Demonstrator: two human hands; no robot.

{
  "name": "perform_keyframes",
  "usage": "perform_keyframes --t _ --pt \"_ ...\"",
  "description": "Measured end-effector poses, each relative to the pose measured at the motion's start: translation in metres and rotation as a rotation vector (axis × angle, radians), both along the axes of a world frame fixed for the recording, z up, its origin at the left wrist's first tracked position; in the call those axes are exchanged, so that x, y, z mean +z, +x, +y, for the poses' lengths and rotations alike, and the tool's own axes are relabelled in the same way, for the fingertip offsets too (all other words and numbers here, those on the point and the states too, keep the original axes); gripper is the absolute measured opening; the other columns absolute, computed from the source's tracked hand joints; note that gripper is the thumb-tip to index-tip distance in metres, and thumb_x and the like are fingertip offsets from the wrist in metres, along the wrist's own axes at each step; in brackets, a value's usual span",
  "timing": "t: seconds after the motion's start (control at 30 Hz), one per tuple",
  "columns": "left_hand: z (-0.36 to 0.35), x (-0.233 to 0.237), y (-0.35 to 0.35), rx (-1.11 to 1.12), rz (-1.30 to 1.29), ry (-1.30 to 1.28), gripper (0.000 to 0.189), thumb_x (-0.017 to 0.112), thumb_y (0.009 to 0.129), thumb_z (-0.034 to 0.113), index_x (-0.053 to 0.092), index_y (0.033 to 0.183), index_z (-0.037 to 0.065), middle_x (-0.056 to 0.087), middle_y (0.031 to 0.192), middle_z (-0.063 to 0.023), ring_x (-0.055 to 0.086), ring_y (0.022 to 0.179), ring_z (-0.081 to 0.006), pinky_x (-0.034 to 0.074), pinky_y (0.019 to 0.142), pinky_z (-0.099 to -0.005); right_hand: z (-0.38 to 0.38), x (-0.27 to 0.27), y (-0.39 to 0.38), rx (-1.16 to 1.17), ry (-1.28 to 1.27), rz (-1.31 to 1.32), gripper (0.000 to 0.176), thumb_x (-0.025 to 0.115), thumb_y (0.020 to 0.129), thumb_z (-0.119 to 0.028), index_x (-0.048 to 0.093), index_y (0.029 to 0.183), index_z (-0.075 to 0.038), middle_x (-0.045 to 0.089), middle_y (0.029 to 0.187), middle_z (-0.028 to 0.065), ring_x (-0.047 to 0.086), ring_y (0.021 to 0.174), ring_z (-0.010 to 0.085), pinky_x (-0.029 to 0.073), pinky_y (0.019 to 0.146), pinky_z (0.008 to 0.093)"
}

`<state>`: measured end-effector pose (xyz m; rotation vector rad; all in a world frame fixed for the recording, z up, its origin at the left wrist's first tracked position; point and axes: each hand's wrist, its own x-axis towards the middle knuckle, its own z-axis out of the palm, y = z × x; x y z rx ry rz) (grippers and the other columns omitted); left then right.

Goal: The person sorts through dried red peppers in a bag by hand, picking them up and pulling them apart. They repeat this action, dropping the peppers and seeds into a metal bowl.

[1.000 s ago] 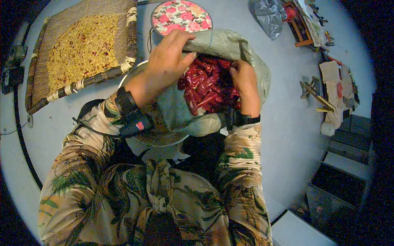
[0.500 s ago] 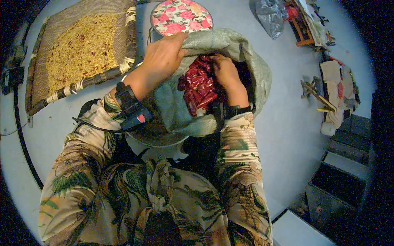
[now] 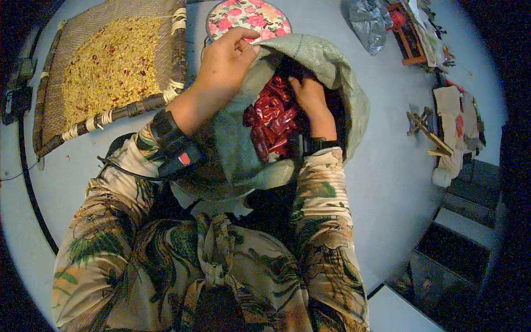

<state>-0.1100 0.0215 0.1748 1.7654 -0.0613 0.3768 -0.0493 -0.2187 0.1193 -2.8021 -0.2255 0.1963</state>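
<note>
A pale green woven sack (image 3: 351, 91) stands open in front of me, its mouth rolled outward. Dried red chilies (image 3: 271, 119) fill the visible part inside. My left hand (image 3: 224, 63) is closed on the sack's far-left rim, with thumb and fingers pinching the edge. My right hand (image 3: 311, 99) reaches down into the sack beside the chilies. Its fingertips are lost in the dark of the sack's far side, so whether they grip anything is hidden.
To the left lies a framed woven tray (image 3: 127, 109) spread with yellow seeds (image 3: 110, 72). A round stool with a floral top (image 3: 249, 15) stands behind the sack. A grey plastic bag (image 3: 368, 25), a wooden stand (image 3: 428, 133) and dark steps (image 3: 453, 243) are at the right.
My left hand has lifted slightly with the sack's rim, which now stands higher. My right hand has gone deeper toward the shadowed far side, its fingers less visible.
</note>
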Motion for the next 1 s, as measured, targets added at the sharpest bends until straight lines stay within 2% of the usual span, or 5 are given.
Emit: perform_keyframes --t 0.17,0.33,0.73,0.83,1.0 --pt "0.003 -0.004 0.007 -0.069 0.069 -0.154 0.029 0.065 0.089 0.010 0.061 0.117 0.003 0.055 0.077 0.0036 0.049 0.070 -0.0043 0.041 0.062 -0.0197 0.015 -0.002 0.009 -0.033 -0.137 0.090 0.060 0.061 0.088 -0.045 0.054 0.129 -0.003 0.060 0.122 0.0251 0.056 0.114 0.0423 0.043 0.099 0.0442" --pt "0.001 -0.001 0.005 -0.095 0.106 -0.211 0.031 0.065 0.088 0.008 0.061 0.118 0.003 0.053 0.080 0.0054 0.047 0.070 -0.0030 0.039 0.062 -0.0181 0.002 -0.058 0.045 0.136 0.161 -0.213 0.060 0.065 0.085 -0.046 0.057 0.130 -0.006 0.065 0.118 0.0191 0.060 0.111 0.0359 0.046 0.098 0.0398" --pt "-0.001 0.010 -0.002 -0.057 0.124 -0.110 0.031 0.064 0.087 0.008 0.061 0.118 0.005 0.054 0.077 0.0049 0.049 0.067 -0.0046 0.041 0.060 -0.0198 0.006 -0.014 0.041 -0.082 0.941 0.613 0.047 0.065 0.084 -0.039 0.063 0.118 -0.007 0.068 0.109 0.0152 0.063 0.102 0.0355 0.048 0.091 0.0425" --pt "-0.001 0.001 0.005 -0.058 0.072 -0.204 0.027 0.063 0.085 0.012 0.062 0.110 0.001 0.065 0.077 -0.0073 0.061 0.067 -0.0140 0.049 0.060 -0.0301 -0.008 -0.004 0.015 -0.121 1.050 0.742 0.043 0.065 0.084 -0.037 0.065 0.116 -0.007 0.069 0.107 0.0142 0.064 0.100 0.0354 0.049 0.089 0.0432" --pt "0.000 -0.004 0.006 -0.029 0.027 -0.175 0.028 0.064 0.085 0.013 0.062 0.110 0.001 0.065 0.076 -0.0075 0.061 0.067 -0.0145 0.048 0.061 -0.0307 -0.009 0.000 0.019 0.181 0.404 0.671 0.037 0.069 0.079 -0.028 0.066 0.110 -0.007 0.069 0.097 0.0113 0.063 0.090 0.0245 0.048 0.082 0.0363"
